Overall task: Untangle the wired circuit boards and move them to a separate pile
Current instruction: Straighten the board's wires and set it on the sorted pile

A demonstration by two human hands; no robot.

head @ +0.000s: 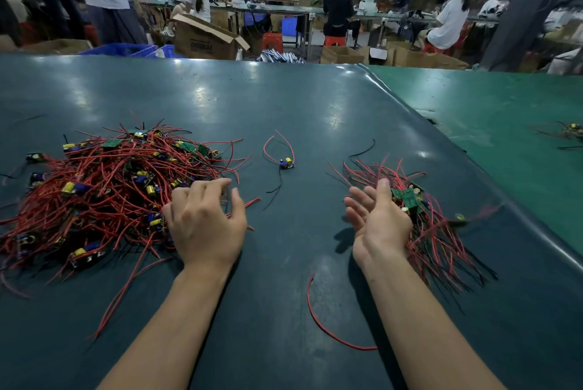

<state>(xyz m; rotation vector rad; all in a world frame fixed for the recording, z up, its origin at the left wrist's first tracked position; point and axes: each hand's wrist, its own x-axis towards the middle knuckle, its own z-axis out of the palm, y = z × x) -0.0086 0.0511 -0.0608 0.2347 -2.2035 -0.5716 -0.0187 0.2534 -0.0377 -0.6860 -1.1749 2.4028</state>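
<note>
On the dark teal counter (284, 99) lie two heaps of wired circuit boards. The big tangled pile (104, 194) of red wires and small boards with yellow and blue parts sits at about 9 o'clock from the middle of the counter. The smaller pile (438, 232), with its wires lying more in one direction, is at about 3 o'clock.

The left hand (205, 225) rests palm down at the right edge of the tangled pile. Its fingers (202, 187) are spread and lightly bent, the tips touching the red wires, but they do not close around any of them. The right hand (378, 219) is turned on its side, palm facing left, just beside the smaller pile, with fingers straight and apart, holding nothing. A green board (407, 197) of that pile lies right behind it.

Between the two piles, at about 12 o'clock from the hands, one single board (286, 165) with red and black wires lies alone. A loose red wire (328, 329) curves on the counter near the right forearm, at about 6 o'clock.
</note>
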